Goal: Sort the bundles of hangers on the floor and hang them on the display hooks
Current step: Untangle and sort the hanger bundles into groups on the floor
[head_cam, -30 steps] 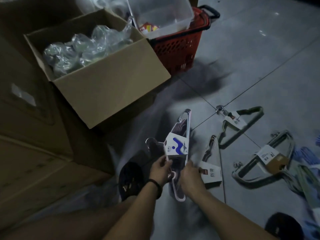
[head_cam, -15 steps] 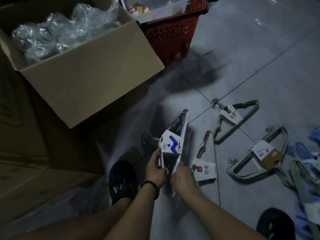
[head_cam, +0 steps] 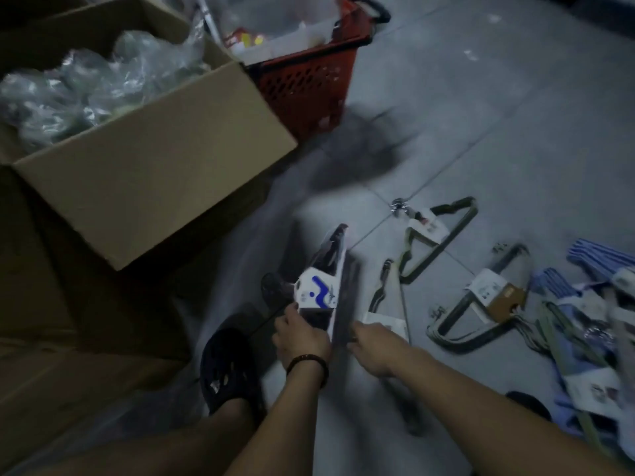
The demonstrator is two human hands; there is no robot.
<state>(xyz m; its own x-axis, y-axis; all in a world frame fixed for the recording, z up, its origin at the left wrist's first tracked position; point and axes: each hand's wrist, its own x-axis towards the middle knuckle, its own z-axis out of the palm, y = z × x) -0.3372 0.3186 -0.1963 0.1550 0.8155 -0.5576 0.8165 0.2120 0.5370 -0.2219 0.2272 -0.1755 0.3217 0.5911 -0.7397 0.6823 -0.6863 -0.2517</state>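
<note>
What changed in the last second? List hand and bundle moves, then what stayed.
The right hand has drawn rightward off the white-labelled bundle, which the left hand still grips; a blurred dark strip lies by the right hand, and whether it holds that is unclear. The floor bundles, cardboard box and red basket stayed put.

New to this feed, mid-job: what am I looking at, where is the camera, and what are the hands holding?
No machine here: these are a person's two bare hands, filmed by one camera worn on the head, looking down. The left hand grips a hanger bundle with a white and blue label. The right hand is at its edge; blur hides whether it grips. On the tiled floor to the right lie green hanger bundles and blue hanger bundles. A cardboard box and a red basket stand behind.
</note>
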